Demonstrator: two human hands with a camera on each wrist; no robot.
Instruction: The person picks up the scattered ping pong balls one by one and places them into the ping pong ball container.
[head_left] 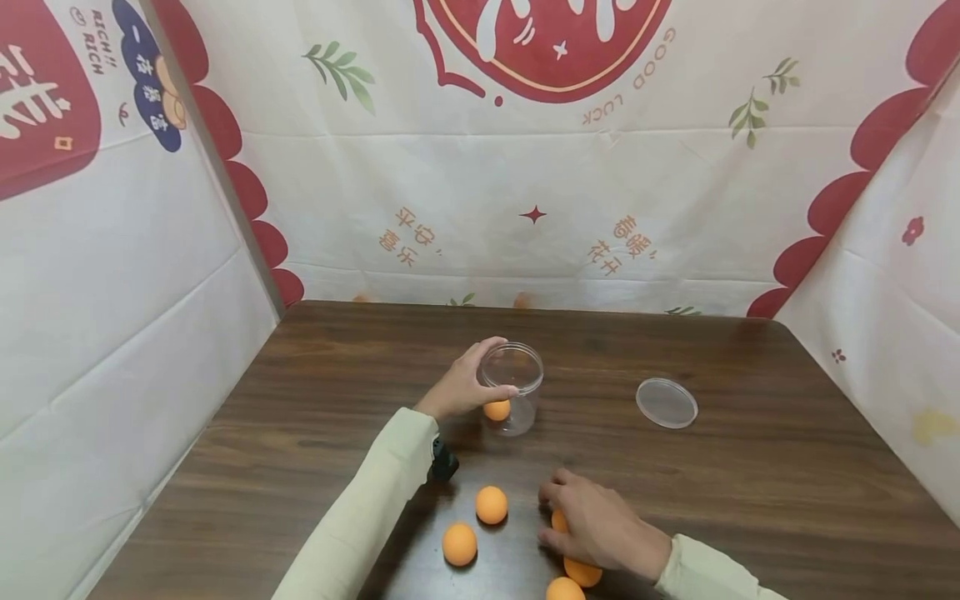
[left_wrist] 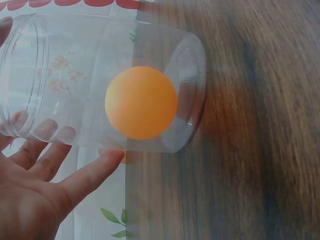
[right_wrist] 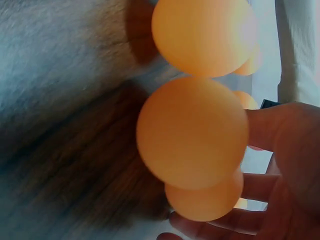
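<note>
A clear open-topped jar (head_left: 521, 408) stands on the table with one orange ball (head_left: 497, 410) inside. The left hand (head_left: 467, 385) holds the jar near its rim, thumb at the front. In the left wrist view, its fingers lie along the wall of the jar (left_wrist: 90, 100), which has the ball (left_wrist: 141, 102) near its base. Low over the table, the right hand (head_left: 600, 523) is spread around an orange ball (head_left: 559, 521), thumb and fingers apart. Balls (right_wrist: 192, 132) fill much of the right wrist view beside the right hand (right_wrist: 295, 175); firm contact cannot be told.
A clear round lid (head_left: 667, 403) lies on the brown table (head_left: 750, 450), right of the jar. Two orange balls (head_left: 491, 505) (head_left: 459, 544) sit between the forearms. Two more balls (head_left: 582, 572) (head_left: 565, 589) are under and beside the right hand. Printed cloth (head_left: 487, 183) hangs behind the table.
</note>
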